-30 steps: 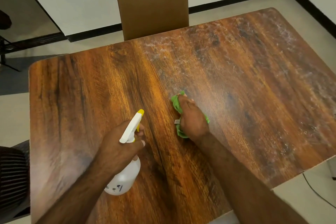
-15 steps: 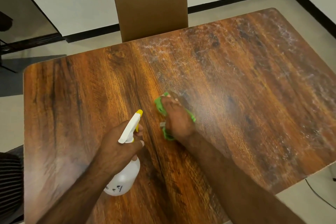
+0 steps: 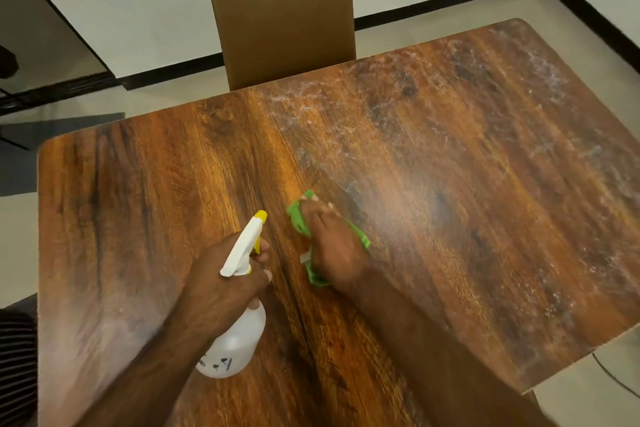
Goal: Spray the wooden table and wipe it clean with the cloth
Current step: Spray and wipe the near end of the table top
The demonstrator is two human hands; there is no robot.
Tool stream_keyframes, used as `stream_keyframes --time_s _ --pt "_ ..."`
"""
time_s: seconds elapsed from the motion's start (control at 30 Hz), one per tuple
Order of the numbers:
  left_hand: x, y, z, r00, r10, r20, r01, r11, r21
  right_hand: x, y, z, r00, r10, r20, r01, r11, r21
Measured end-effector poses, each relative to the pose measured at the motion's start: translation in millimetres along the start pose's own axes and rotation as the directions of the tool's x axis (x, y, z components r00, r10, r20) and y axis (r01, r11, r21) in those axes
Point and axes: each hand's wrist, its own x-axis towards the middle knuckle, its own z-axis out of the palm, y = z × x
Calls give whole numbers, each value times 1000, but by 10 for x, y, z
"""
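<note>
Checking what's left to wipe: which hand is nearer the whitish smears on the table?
Right. The right hand, on the green cloth, sits just short of the smears; the left hand grips the spray bottle farther left and back.

Glossy wooden table, perhaps laminate.

A home dining room is suggested by a wood-grain tabletop, an upholstered brown chair, pale floor tiles and dark skirting.
</note>
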Motion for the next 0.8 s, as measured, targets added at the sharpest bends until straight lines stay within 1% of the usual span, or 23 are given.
stream_keyframes --time_s 0.07,0.17,0.27,0.3,0.33,0.4,0.43,0.47,0.57,0.6,0.63,0.7,0.8 --pt "-14 5 4 1000 2 7 -2 1000 -14 -195 93 -25 1000 -4 -1 4 1000 -8" --pt "-17 -27 -9 1000 -1 23 1 1000 -6 34 261 -102 991 136 -11 -136 990 -25" --pt "-3 -58 -50 1000 -11 23 11 1000 -7 383 237 -102 962 261 -82 -264 964 -38" --pt "-3 -57 -58 1000 -10 20 10 1000 -6 411 158 -92 960 263 -96 -267 963 -28" --pt "-4 -57 -64 1000 -10 11 10 1000 2 380 80 -65 969 228 -92 -232 972 -29" --pt "-13 -48 -73 1000 -10 -7 10 1000 20 196 8 -4 996 78 -38 -79 996 -35" --pt "-14 -46 -82 1000 -10 -11 11 1000 19 124 47 -4 999 42 -20 -42 999 -25" --pt "-8 -49 -93 1000 -12 -10 12 1000 13 122 128 -20 998 59 -13 -59 998 -29" --pt "17 -64 -142 1000 -13 -7 13 1000 -5 383 352 -63 967 250 -52 -253 966 -53" --pt "31 -61 -160 1000 -14 -11 14 1000 -11 468 347 -58 955 289 -68 -293 955 -56" --pt "47 -59 -170 1000 -15 -14 15 1000 -19 525 285 -35 952 296 -79 -301 952 -53" --pt "72 -43 -174 1000 -19 -17 18 999 -29 527 75 28 972 229 -59 -231 972 -32" --pt "118 -35 -174 999 -31 -30 30 999 -39 365 -124 124 999 29 15 -28 999 -26"
